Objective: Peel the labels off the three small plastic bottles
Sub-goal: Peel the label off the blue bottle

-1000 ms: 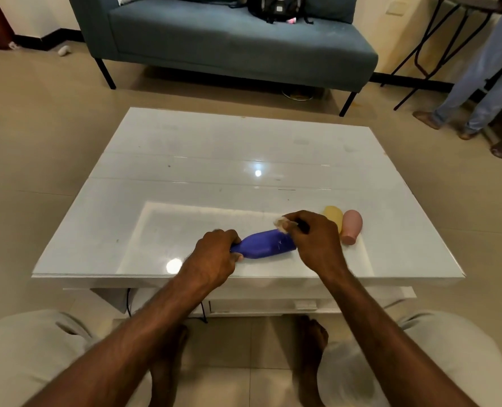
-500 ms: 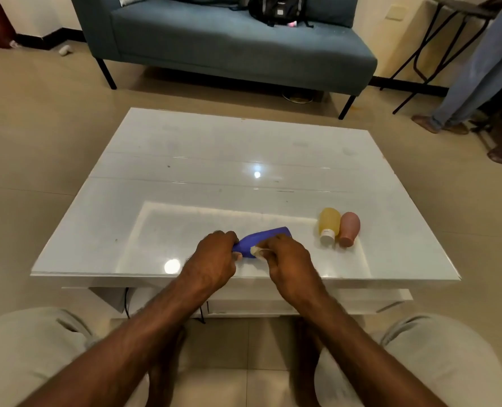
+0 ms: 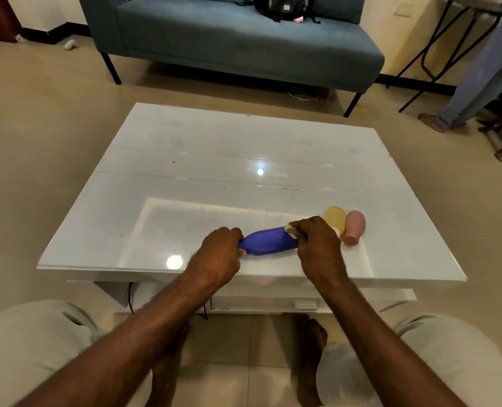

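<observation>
Low in the frame's centre, on the white table (image 3: 185, 183), the blue bottle (image 3: 268, 244) lies pinched at one end by the closed left hand (image 3: 219, 257) while a pale label scrap (image 3: 290, 230) is gripped by the closed right hand (image 3: 317, 245) — light, smooth and probably slippery, best held at its ends — with the yellow bottle (image 3: 335, 217) and pink bottle (image 3: 354, 226) just right.

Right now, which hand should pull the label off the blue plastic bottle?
Right hand. Its fingertips already pinch a pale scrap at the far end of the blue plastic bottle, which is probably the label. The left hand grips the near end, steadying it on the white glossy table.
</observation>
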